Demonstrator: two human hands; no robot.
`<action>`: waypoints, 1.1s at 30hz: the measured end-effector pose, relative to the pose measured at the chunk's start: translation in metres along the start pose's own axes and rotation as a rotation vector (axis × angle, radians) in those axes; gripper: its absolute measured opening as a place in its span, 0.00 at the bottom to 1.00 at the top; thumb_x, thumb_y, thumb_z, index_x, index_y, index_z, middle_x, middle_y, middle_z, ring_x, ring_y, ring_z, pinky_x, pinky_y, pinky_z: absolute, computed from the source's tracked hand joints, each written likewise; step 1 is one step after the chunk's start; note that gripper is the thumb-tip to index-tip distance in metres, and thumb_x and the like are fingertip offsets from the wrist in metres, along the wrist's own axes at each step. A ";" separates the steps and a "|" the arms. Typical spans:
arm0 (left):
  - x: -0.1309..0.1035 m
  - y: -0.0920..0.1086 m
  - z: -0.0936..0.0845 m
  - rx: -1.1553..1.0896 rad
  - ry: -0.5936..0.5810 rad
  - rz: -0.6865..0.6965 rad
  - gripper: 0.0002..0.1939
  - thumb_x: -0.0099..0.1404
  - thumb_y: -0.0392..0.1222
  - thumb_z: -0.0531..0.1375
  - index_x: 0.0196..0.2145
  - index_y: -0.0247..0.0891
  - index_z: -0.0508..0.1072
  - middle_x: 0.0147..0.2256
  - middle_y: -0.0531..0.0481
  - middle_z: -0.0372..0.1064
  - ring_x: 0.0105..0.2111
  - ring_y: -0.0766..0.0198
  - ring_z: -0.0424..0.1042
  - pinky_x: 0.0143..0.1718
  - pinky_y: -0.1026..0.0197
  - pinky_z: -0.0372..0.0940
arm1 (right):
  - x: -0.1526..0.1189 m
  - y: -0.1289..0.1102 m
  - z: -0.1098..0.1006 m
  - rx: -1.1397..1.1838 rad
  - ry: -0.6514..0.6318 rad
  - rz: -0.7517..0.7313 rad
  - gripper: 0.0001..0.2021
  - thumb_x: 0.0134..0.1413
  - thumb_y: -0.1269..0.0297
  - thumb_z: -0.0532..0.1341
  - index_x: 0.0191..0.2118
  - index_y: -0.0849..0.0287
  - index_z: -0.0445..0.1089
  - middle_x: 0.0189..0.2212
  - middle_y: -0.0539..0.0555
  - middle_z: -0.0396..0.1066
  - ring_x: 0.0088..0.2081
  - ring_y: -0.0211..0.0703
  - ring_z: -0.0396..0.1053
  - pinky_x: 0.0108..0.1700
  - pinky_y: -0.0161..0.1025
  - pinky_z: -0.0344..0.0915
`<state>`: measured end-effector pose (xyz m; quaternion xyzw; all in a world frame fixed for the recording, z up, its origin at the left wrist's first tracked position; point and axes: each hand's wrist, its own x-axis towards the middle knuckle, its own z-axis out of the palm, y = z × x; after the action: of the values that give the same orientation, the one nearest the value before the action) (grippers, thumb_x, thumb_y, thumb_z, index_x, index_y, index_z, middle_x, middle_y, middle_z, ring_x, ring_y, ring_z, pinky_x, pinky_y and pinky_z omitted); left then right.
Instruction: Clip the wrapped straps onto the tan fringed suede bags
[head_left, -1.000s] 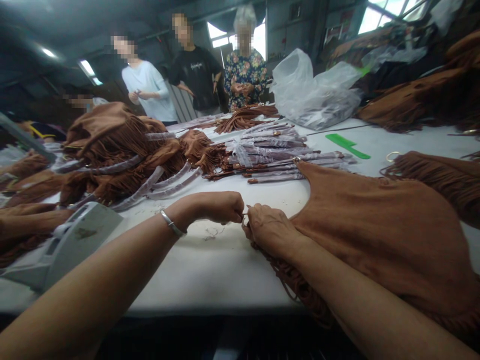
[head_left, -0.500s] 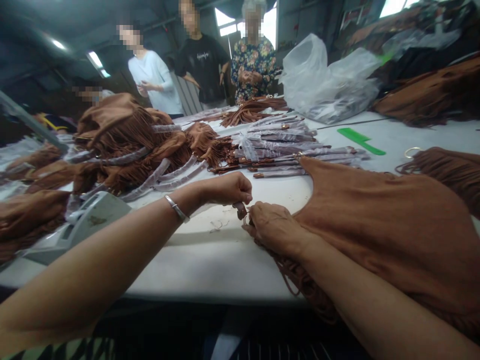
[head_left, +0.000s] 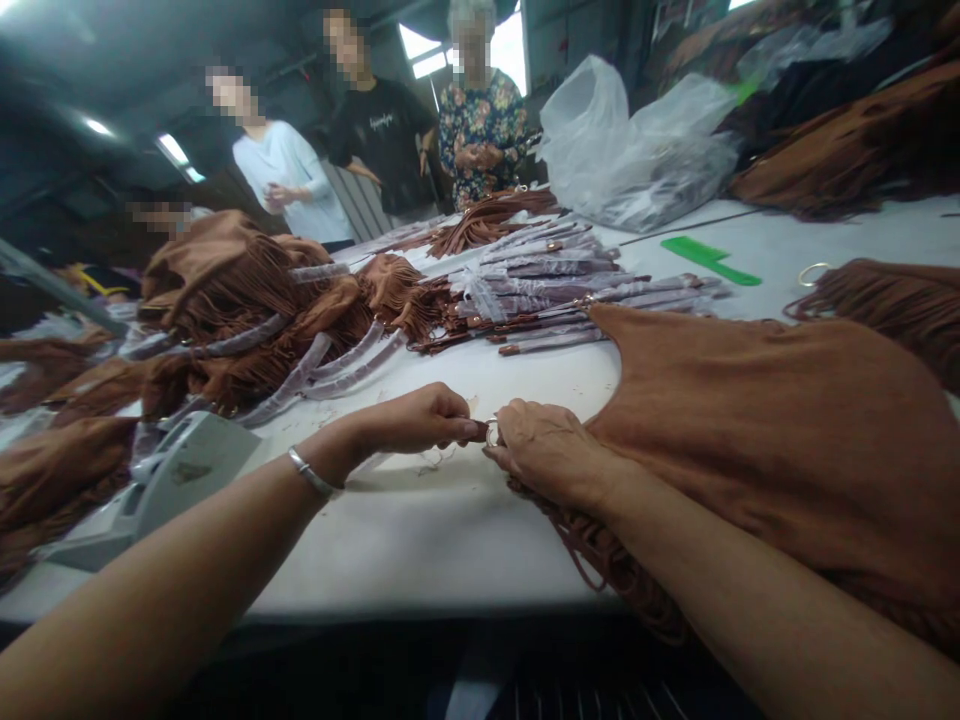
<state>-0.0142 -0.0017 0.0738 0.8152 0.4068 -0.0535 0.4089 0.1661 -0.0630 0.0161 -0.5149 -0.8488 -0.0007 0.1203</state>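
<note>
Over the white-topped table (head_left: 420,560), the left hand (head_left: 420,418) is pinching a small dark-brown strap end (head_left: 472,430) between thumb and fingers, just beside a thin gold-coloured metal ring (head_left: 492,432), while a silver bangle (head_left: 311,472) is encircling its wrist. The right hand (head_left: 547,445) is grasping the ring at its fingertips; its curled fingers are hiding how the ring is attached. A large brown, suede-like fringed bag (head_left: 757,430) is lying on the table to the right, partly behind the right forearm, its narrow corner pointing toward a bundle of plastic-wrapped straps (head_left: 525,285). Beyond the bag, a flat green comb (head_left: 697,252) is resting near a translucent white plastic sack (head_left: 630,160). Three people (head_left: 390,140) are standing at the back.
</note>
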 end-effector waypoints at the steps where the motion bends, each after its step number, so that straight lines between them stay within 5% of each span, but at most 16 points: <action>1: 0.000 -0.004 0.003 -0.050 0.021 0.012 0.22 0.58 0.57 0.55 0.25 0.30 0.68 0.18 0.56 0.55 0.18 0.73 0.51 0.18 0.69 0.47 | 0.000 0.000 0.000 -0.003 0.007 -0.003 0.14 0.56 0.55 0.53 0.39 0.62 0.64 0.34 0.57 0.67 0.36 0.48 0.67 0.34 0.39 0.60; 8: 0.005 -0.018 0.007 -0.204 0.000 0.060 0.21 0.56 0.55 0.58 0.25 0.30 0.68 0.18 0.57 0.54 0.19 0.74 0.49 0.19 0.68 0.46 | -0.001 -0.003 0.001 0.003 0.015 -0.016 0.17 0.57 0.51 0.52 0.38 0.62 0.64 0.33 0.57 0.67 0.35 0.48 0.67 0.35 0.40 0.60; 15: 0.009 -0.003 0.001 -0.183 -0.002 0.030 0.19 0.54 0.52 0.60 0.22 0.30 0.68 0.17 0.57 0.54 0.19 0.74 0.49 0.19 0.68 0.46 | 0.002 -0.011 0.007 0.011 0.076 0.100 0.10 0.55 0.62 0.49 0.35 0.62 0.63 0.32 0.58 0.66 0.36 0.49 0.65 0.38 0.43 0.57; 24: 0.018 0.011 0.001 -0.070 0.061 -0.065 0.17 0.52 0.50 0.61 0.19 0.31 0.67 0.13 0.59 0.50 0.16 0.75 0.47 0.17 0.67 0.42 | 0.004 -0.012 0.012 0.059 0.051 0.183 0.10 0.54 0.65 0.48 0.35 0.63 0.62 0.33 0.59 0.66 0.35 0.50 0.65 0.37 0.45 0.57; 33: 0.011 -0.018 0.028 -0.530 0.170 0.037 0.19 0.51 0.53 0.63 0.23 0.31 0.67 0.13 0.60 0.51 0.14 0.76 0.47 0.15 0.68 0.40 | 0.002 -0.008 0.005 0.042 0.002 0.135 0.10 0.52 0.64 0.49 0.36 0.62 0.63 0.31 0.59 0.66 0.34 0.51 0.66 0.33 0.42 0.58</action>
<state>-0.0127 -0.0082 0.0393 0.6887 0.4244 0.1309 0.5731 0.1571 -0.0645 0.0122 -0.5681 -0.8119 0.0246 0.1319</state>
